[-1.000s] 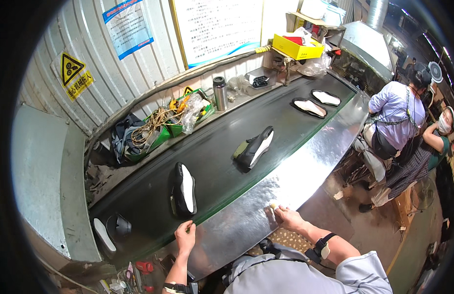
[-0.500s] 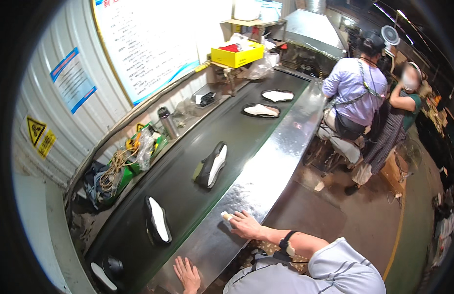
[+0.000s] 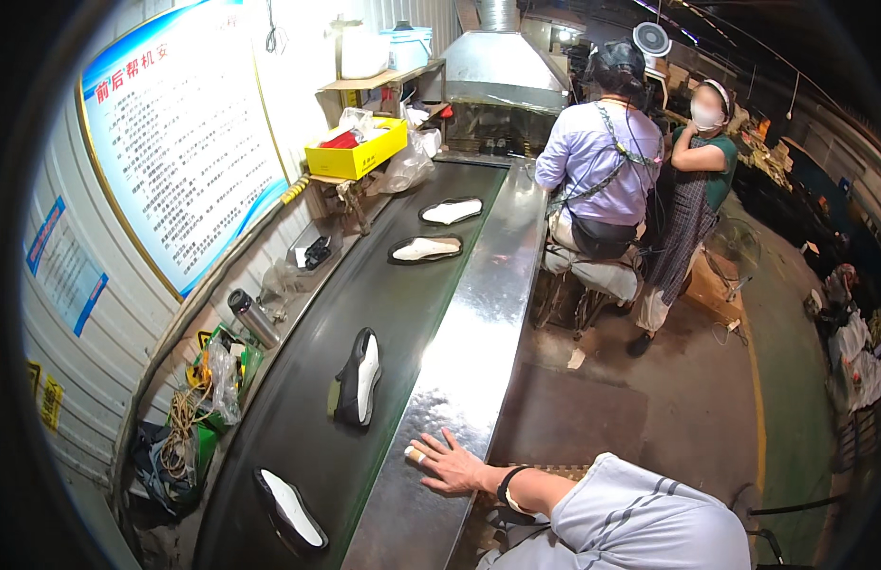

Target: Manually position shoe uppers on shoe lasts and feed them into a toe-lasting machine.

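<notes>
My right hand [image 3: 450, 465] lies spread on the shiny metal ledge [image 3: 456, 389], holding nothing. A pale wrap covers one of its fingertips, and a black band sits round the wrist. My left hand is out of the picture. Beside the ledge runs a dark conveyor belt [image 3: 298, 399]. Closest on it is a black shoe with a white sole [image 3: 293, 510], lying on its side. A second black and white shoe [image 3: 359, 378] lies farther up, left of my right hand and apart from it. Two more shoes [image 3: 427, 249] [image 3: 451, 211] lie near the far end.
Two people [image 3: 606, 171] [image 3: 697, 190] are at the far right, one beside the belt's end. A metal hood [image 3: 507, 71] stands there. Along the left wall are a yellow box [image 3: 358, 152], a steel flask [image 3: 253, 318] and a bag with rope [image 3: 179, 446].
My view has swung to the right and up. My left hand, earlier flat on the ledge, has left the picture, as has the nearest shoe. My right hand still rests on the metal.
</notes>
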### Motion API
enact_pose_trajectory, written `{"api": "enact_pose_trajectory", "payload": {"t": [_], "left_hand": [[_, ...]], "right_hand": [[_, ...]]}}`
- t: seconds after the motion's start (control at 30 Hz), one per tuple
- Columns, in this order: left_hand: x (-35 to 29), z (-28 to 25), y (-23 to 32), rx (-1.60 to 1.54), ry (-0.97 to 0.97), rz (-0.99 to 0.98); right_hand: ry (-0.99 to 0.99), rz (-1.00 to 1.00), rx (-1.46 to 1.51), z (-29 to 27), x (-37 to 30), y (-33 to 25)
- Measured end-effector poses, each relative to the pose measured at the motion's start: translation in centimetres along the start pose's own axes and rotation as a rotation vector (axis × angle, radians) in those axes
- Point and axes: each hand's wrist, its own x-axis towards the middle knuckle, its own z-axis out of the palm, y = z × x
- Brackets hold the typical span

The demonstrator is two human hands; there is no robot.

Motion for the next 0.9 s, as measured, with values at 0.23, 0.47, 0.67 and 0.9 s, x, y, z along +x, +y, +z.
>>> {"api": "enact_pose_trajectory", "payload": {"t": [0.23,0.47,0.67,0.9], "left_hand": [[0.5,-0.3,0.6,0.003,0.001,-0.014],[0.3,-0.5,0.5,-0.010,0.009,-0.039],[-1.4,-1.3,1.3,0.033,-0.069,-0.019],[-3.0,-0.1,0.5,0.009,0.013,-0.042]], "right_hand": [[0.139,-0.032,0.005,0.7,0.2,0.6],[0.078,-0.036,-0.095,0.5,0.9,0.0],[0.061,-0.014,-0.057,0.4,0.3,0.7],[0.042,-0.009,-0.025,0.1,0.3,0.0]]}}
